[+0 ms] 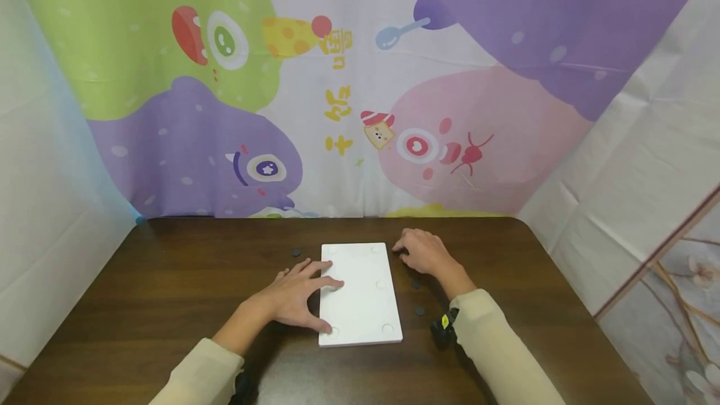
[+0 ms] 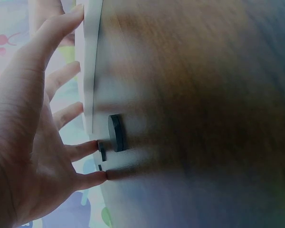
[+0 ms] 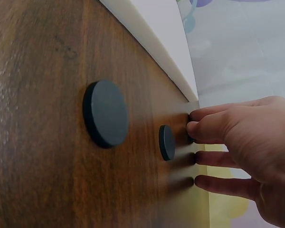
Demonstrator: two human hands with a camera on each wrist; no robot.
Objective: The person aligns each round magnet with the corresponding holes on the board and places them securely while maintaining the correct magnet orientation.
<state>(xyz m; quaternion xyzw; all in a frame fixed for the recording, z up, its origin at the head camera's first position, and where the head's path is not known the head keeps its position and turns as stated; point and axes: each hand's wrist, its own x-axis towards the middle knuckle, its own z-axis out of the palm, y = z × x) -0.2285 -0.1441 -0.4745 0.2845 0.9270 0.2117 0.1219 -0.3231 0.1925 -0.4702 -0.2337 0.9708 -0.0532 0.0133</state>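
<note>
A white rectangular board (image 1: 360,299) lies on the table, with shallow round recesses near its corners and right edge. Spread along its left side, my left hand (image 1: 292,297) rests thumb and fingertips on the board's edge and top. Beyond the far right corner, my right hand (image 1: 425,252) pinches a black disc between thumb and index finger, low at the tabletop; the fingers mostly cover it. Two more black discs lie right of the board, a nearer one (image 3: 107,114) and a farther one (image 3: 167,142). Past the left fingers sits another black disc (image 1: 296,252).
The dark brown wooden table (image 1: 169,292) ends at a curtain (image 1: 349,192) printed with cartoon monsters. Pale cloth (image 1: 50,205) hangs at the left side, and more hangs at the right. In the left wrist view a black disc (image 2: 116,133) stands close below the fingers.
</note>
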